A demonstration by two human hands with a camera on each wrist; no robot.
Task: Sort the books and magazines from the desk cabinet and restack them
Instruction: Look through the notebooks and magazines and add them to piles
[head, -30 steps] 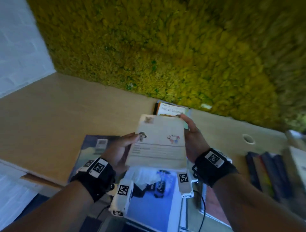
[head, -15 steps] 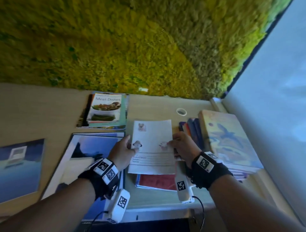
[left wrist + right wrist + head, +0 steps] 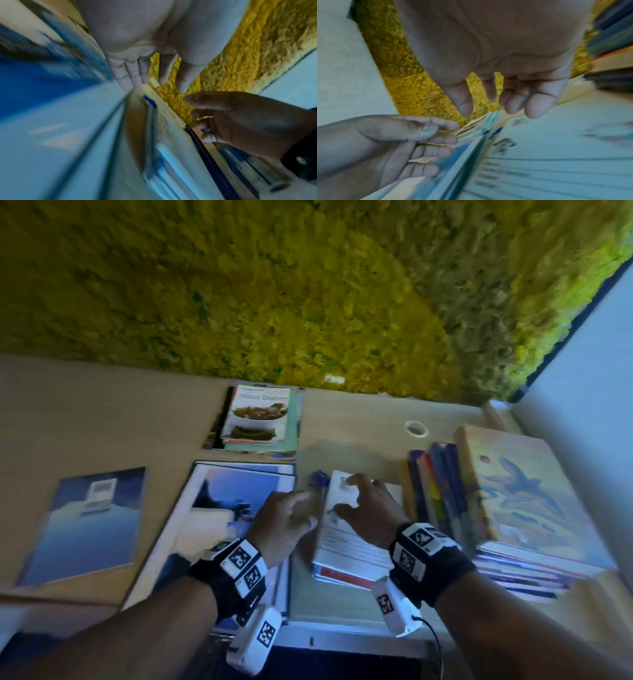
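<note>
A white booklet (image 3: 352, 546) with lined text and small pictures lies flat on a red-covered book (image 3: 337, 573) near the desk's front edge. My right hand (image 3: 356, 494) is spread over its upper half with fingers relaxed and holds nothing. In the right wrist view the right hand (image 3: 496, 105) hangs just over the booklet (image 3: 556, 162). My left hand (image 3: 301, 508) is beside the booklet's left edge, with loose fingers that hold nothing. Its fingers (image 3: 135, 75) point toward the moss wall.
A "Meat Dishes" stack (image 3: 260, 419) sits at the back. A large blue magazine (image 3: 236, 491) lies left of the hands and a blue cover (image 3: 85, 522) farther left. A book pile with a bird cover (image 3: 520, 491) and coloured spines (image 3: 438, 498) stand right, near a cable hole (image 3: 416, 428).
Both hands held the white booklet above the desk. It now lies on the red book and both hands have let go, with fingers opening.
</note>
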